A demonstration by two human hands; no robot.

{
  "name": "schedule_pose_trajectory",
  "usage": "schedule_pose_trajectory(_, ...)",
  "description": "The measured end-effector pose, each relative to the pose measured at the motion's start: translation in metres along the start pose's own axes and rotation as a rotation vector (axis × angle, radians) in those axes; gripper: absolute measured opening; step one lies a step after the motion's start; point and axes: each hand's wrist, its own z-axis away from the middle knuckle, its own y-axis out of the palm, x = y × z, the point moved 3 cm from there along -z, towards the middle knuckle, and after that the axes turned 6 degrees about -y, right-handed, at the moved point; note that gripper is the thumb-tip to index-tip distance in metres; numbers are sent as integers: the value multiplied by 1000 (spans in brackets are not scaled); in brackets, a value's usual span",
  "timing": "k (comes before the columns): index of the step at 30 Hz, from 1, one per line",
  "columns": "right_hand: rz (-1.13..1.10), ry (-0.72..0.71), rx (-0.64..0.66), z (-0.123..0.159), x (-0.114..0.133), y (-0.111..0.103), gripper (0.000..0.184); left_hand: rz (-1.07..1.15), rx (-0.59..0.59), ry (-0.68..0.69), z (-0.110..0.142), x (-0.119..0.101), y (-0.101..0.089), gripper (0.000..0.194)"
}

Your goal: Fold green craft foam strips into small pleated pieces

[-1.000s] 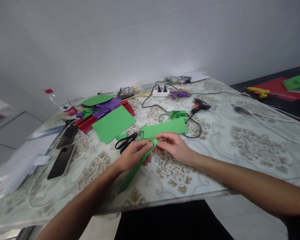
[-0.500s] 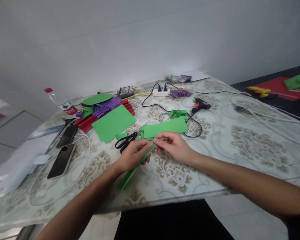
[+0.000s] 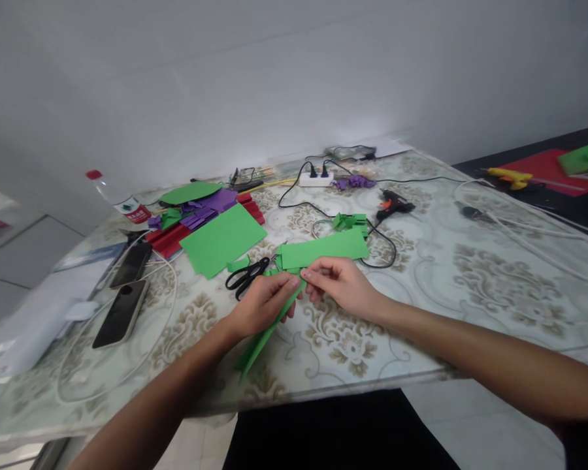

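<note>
My left hand (image 3: 266,301) is closed on a green paper strip (image 3: 261,344), folded lengthwise, whose lower end hangs toward the table's front edge. At the strip's upper end, the thumb and fingers of my right hand (image 3: 340,285) pinch together; the fingers partly hide the paper there. Just beyond both hands lies a wider green paper strip (image 3: 323,250). Black-handled scissors (image 3: 247,277) rest to the left of it, their blades partly covered by green scraps. A large green sheet (image 3: 224,240) lies farther left.
Purple paper (image 3: 210,207) and red folded paper (image 3: 169,240) are piled at the left, near a bottle (image 3: 122,199) and two phones (image 3: 121,313). A black glue gun (image 3: 393,204) and a white power strip (image 3: 316,179) with cords lie behind. A yellow glue gun (image 3: 509,177) sits far right.
The free end of the folded green strip has swung slightly down and to the right, and its fold shows a little wider. Both hands stay almost in place.
</note>
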Motion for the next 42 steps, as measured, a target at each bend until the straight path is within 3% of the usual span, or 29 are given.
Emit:
schedule_pose_trajectory(36, 22, -17, 31, -1, -5, -2, 40, -9, 82, -11, 1, 0, 2, 39)
schedule_pose_trajectory(42, 50, -41, 31, -1, -5, -2, 39, 18, 0, 14, 0, 2, 0, 30)
